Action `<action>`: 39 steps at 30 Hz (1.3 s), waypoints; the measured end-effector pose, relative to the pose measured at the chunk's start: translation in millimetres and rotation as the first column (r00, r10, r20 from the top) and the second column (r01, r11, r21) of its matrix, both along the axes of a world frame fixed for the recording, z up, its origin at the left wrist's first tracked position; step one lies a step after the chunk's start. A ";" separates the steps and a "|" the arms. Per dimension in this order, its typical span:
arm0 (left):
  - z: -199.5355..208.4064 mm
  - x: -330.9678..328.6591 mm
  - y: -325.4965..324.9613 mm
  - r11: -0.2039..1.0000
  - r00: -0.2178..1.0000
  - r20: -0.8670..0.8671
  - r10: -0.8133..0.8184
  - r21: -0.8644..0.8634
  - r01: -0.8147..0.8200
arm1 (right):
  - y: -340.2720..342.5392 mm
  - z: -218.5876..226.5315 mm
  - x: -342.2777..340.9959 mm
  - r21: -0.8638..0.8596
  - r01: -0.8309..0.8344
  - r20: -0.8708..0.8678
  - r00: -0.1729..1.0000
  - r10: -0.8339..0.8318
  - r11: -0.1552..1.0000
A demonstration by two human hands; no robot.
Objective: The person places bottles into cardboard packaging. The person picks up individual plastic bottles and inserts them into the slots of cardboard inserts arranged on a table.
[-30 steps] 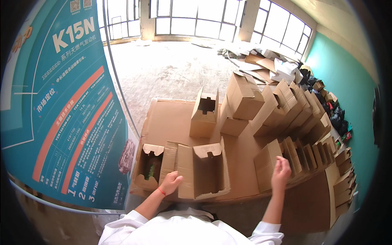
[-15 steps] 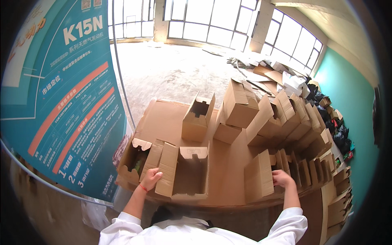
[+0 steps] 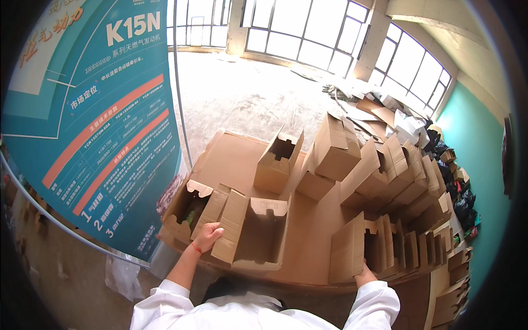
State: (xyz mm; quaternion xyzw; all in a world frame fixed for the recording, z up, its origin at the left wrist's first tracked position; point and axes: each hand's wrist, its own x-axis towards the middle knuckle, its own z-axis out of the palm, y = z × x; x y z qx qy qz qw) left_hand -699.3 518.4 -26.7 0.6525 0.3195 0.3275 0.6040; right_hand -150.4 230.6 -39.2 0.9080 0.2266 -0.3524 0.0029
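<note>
My left hand (image 3: 209, 237) is closed around the near end of the upright cardboard flaps (image 3: 230, 228) between two open boxes. To its left is an open cardboard box (image 3: 179, 225) with something green inside. On its right stands another open box (image 3: 267, 236), its brown inside showing. My right hand (image 3: 364, 276) is low against the near edge of a tall open cardboard box (image 3: 347, 253), at the front of a row. Its fingers are hidden by the cardboard, so its grip cannot be made out.
Several open boxes (image 3: 407, 247) stand in a tight row to the right. Farther back are a lone open box (image 3: 278, 159), a stacked box (image 3: 335, 143) and more boxes (image 3: 385, 170). A teal banner (image 3: 104, 143) rises at the left. Scrap and bags (image 3: 467, 203) lie along the right wall.
My right hand has come down and nearer to me along the tall box's edge, and its fingers have gone out of sight. My left hand stays at the flaps. The view has shifted slightly.
</note>
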 end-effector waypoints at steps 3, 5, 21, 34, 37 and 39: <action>-14.5 -2.6 7.1 0.999 1.000 -0.029 -0.009 0.036 0.010 | -10.1 -1.8 -0.8 0.007 0.066 0.002 0.998 -0.066 0.998; -23.9 -2.6 7.5 1.000 1.000 0.006 -0.008 0.012 0.008 | -15.3 -3.7 -1.2 0.017 0.108 0.002 0.994 -0.108 0.994; -39.3 3.4 10.8 0.997 0.999 0.036 0.016 0.080 -0.019 | -43.8 -11.5 -7.8 0.057 0.304 0.026 0.952 -0.306 0.951; -16.3 4.2 7.8 0.993 1.000 -0.017 0.011 0.116 -0.009 | -35.7 -20.3 -12.2 0.157 0.379 0.048 0.919 -0.390 0.912; -18.4 4.5 7.7 0.990 1.000 -0.008 0.025 0.138 -0.024 | -24.3 -9.1 -9.3 0.228 0.343 0.109 0.921 -0.374 0.911; -19.3 2.7 8.6 0.987 0.999 -0.021 0.026 0.162 -0.022 | -13.0 8.6 -6.0 0.315 0.247 0.221 0.920 -0.324 0.916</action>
